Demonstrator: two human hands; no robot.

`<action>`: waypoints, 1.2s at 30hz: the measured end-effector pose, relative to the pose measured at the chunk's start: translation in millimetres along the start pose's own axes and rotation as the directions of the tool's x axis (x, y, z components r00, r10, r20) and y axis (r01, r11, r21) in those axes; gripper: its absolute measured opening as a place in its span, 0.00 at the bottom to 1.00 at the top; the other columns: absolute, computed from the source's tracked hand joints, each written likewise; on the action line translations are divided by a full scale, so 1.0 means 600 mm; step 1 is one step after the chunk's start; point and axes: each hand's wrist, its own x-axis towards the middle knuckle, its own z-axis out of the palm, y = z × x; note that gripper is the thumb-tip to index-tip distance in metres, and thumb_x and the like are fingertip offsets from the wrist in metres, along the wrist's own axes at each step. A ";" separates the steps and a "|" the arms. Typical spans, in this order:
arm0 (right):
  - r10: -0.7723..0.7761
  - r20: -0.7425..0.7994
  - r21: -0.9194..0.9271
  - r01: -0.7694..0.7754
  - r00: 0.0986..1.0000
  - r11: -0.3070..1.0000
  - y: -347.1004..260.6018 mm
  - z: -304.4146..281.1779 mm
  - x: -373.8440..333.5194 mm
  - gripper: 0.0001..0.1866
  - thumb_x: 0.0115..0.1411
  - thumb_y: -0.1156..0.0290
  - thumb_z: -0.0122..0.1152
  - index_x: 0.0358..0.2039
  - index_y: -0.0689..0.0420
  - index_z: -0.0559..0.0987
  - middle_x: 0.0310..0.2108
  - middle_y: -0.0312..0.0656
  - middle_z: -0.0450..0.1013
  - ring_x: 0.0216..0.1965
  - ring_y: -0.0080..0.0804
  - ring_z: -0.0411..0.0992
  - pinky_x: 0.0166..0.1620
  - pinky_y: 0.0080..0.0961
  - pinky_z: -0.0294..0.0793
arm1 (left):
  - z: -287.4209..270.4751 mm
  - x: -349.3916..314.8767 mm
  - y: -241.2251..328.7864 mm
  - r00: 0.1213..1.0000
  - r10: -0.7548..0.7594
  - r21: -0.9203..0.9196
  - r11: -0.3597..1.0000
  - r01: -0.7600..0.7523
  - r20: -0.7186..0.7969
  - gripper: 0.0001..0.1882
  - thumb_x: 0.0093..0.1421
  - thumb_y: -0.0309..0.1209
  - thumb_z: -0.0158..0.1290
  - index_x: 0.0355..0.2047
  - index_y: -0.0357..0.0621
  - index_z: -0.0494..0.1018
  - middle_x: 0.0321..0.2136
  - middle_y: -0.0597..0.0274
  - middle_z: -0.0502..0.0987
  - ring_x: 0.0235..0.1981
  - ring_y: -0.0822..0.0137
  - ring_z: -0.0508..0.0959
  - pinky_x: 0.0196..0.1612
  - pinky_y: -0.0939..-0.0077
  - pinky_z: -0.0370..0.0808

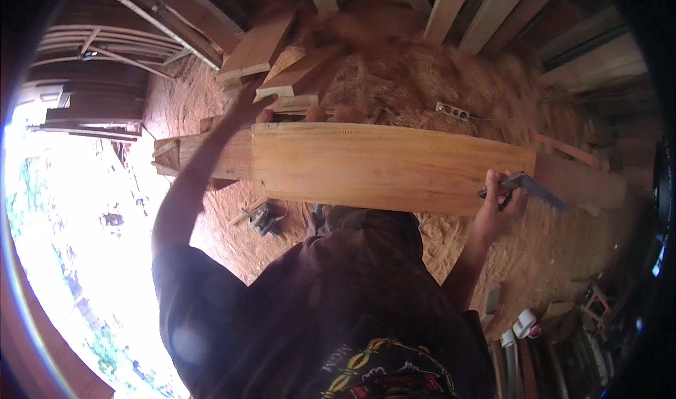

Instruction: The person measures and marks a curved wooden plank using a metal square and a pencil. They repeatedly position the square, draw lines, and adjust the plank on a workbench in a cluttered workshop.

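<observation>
A long, pale orange wooden board [380, 163] lies crosswise in front of me on a rough timber support [190, 153]. My right hand [500, 205] is closed round a dark-handled tool [520, 181] over the board's right end. Its bluish blade points right and down past that end; blur hides the exact kind. Beyond the board's left end, my left hand [246, 107] reaches out with fingers apart. Its fingertips are at the near end of some stacked planks [299, 75]; whether they touch the wood I cannot tell.
Sawdust and shavings cover the ground [401, 82]. A white power strip [452, 110] lies beyond the board. A dark power tool [265, 219] sits on the ground, near and left. Timber beams [486, 12] stand at the back. Wood pieces and a white container [526, 323] are at near right.
</observation>
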 end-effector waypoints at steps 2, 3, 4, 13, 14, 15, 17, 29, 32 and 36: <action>0.010 0.107 -0.035 -0.006 0.994 0.999 -0.001 0.006 -0.003 0.20 0.63 0.68 0.74 0.51 0.61 0.76 0.40 0.36 0.75 0.41 0.23 0.73 0.44 0.23 0.74 | 0.038 -0.097 0.027 0.962 -0.244 0.033 0.968 0.250 -0.121 0.35 0.61 0.49 0.67 0.64 0.46 0.72 0.54 0.43 0.80 0.58 0.52 0.79 0.59 0.57 0.76; 0.024 0.164 -0.016 -0.021 0.986 1.000 -0.001 0.011 -0.007 0.20 0.63 0.68 0.74 0.51 0.60 0.77 0.40 0.35 0.76 0.40 0.22 0.73 0.43 0.23 0.73 | 0.068 -0.153 0.053 0.950 -0.010 0.092 0.995 0.041 -0.311 0.29 0.62 0.44 0.67 0.61 0.48 0.75 0.46 0.51 0.84 0.47 0.57 0.85 0.51 0.60 0.80; 0.056 0.222 -0.018 -0.053 0.973 0.998 -0.001 0.019 -0.010 0.20 0.63 0.68 0.75 0.51 0.58 0.77 0.40 0.34 0.76 0.40 0.22 0.73 0.42 0.22 0.73 | 0.101 -0.195 0.085 0.916 -0.187 -0.017 0.981 0.193 -0.355 0.27 0.61 0.41 0.68 0.58 0.46 0.76 0.44 0.54 0.85 0.41 0.65 0.86 0.44 0.68 0.82; -0.427 0.864 0.253 0.502 0.267 0.827 -0.008 0.121 -0.104 0.24 0.60 0.66 0.72 0.52 0.63 0.76 0.44 0.56 0.78 0.45 0.55 0.80 0.47 0.43 0.80 | 0.339 -0.411 0.378 0.982 -0.189 -0.839 0.537 0.089 -0.017 0.22 0.72 0.39 0.56 0.60 0.39 0.73 0.50 0.59 0.81 0.47 0.70 0.80 0.50 0.73 0.78; -0.424 0.891 0.285 0.525 0.163 0.802 -0.010 0.128 -0.119 0.24 0.60 0.67 0.71 0.53 0.63 0.76 0.45 0.57 0.78 0.46 0.57 0.79 0.47 0.45 0.80 | 0.344 -0.419 0.386 0.984 -0.173 -0.890 0.440 0.116 0.043 0.21 0.74 0.39 0.54 0.59 0.38 0.74 0.49 0.59 0.81 0.47 0.71 0.79 0.50 0.73 0.78; -0.431 0.890 0.290 0.545 0.148 0.787 -0.011 0.132 -0.136 0.24 0.58 0.68 0.71 0.53 0.63 0.76 0.44 0.57 0.78 0.46 0.58 0.79 0.47 0.45 0.79 | 0.348 -0.426 0.393 0.971 -0.236 -0.873 0.467 0.144 0.035 0.20 0.75 0.40 0.52 0.58 0.37 0.74 0.48 0.60 0.81 0.47 0.72 0.79 0.51 0.73 0.77; -0.437 0.893 0.301 0.577 0.109 0.759 -0.016 0.136 -0.161 0.24 0.54 0.72 0.71 0.52 0.62 0.76 0.43 0.57 0.78 0.46 0.60 0.78 0.47 0.45 0.78 | 0.347 -0.438 0.394 0.939 -0.333 -0.809 0.527 0.260 0.085 0.21 0.75 0.41 0.52 0.55 0.34 0.76 0.43 0.62 0.81 0.45 0.73 0.78 0.49 0.74 0.77; -0.211 0.961 0.080 0.551 0.178 0.831 -0.052 0.087 -0.231 0.27 0.65 0.66 0.70 0.61 0.62 0.74 0.49 0.48 0.79 0.49 0.36 0.80 0.46 0.30 0.81 | 0.400 -0.531 0.272 0.897 -0.442 -0.998 0.054 0.011 -0.013 0.21 0.75 0.42 0.51 0.54 0.36 0.75 0.42 0.61 0.82 0.41 0.69 0.83 0.40 0.69 0.86; -0.181 0.950 0.013 0.549 0.254 0.836 -0.062 0.079 -0.229 0.24 0.68 0.69 0.67 0.61 0.62 0.75 0.50 0.48 0.79 0.49 0.35 0.79 0.50 0.30 0.80 | 0.407 -0.545 0.239 0.878 -0.479 -1.000 -0.005 -0.027 -0.021 0.23 0.76 0.44 0.50 0.58 0.37 0.74 0.45 0.59 0.81 0.41 0.69 0.83 0.42 0.67 0.86; -0.207 0.949 0.042 0.558 0.236 0.829 -0.062 0.084 -0.246 0.21 0.68 0.72 0.66 0.59 0.62 0.76 0.49 0.47 0.79 0.47 0.32 0.79 0.51 0.28 0.79 | 0.399 -0.546 0.208 0.867 -0.496 -0.998 -0.015 -0.059 -0.044 0.24 0.76 0.45 0.50 0.59 0.37 0.74 0.46 0.58 0.82 0.42 0.68 0.83 0.43 0.66 0.86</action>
